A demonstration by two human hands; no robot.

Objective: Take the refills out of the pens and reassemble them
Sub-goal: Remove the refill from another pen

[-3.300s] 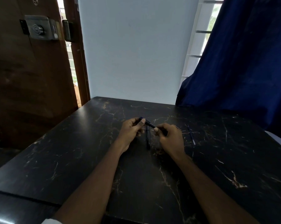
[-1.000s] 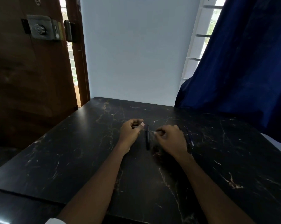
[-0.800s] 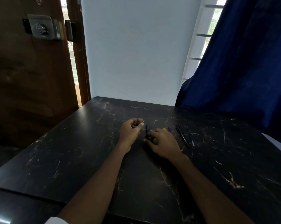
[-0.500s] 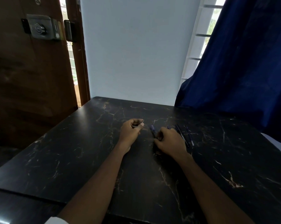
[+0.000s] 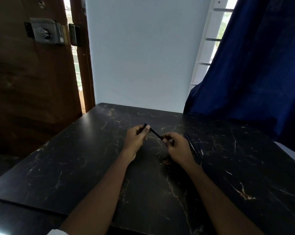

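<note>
The 10 o'clock end of the pen (image 5: 154, 132) is gripped by the left hand (image 5: 137, 137). Its long axis is laid towards 4 o'clock over the desk (image 5: 92, 167), where the other end is pinched by the fingers (image 5: 168, 139) of the right hand (image 5: 178, 147). Loose pen parts (image 5: 193, 145) are seen at that hand's 3 o'clock.

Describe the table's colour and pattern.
Black table with thin pale and brownish marble-like veins; head view.

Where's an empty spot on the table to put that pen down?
Bare table lies left of the left hand and between the forearms. Far right is bare too. Crowded: just right of the right hand, where pen parts lie.
</note>
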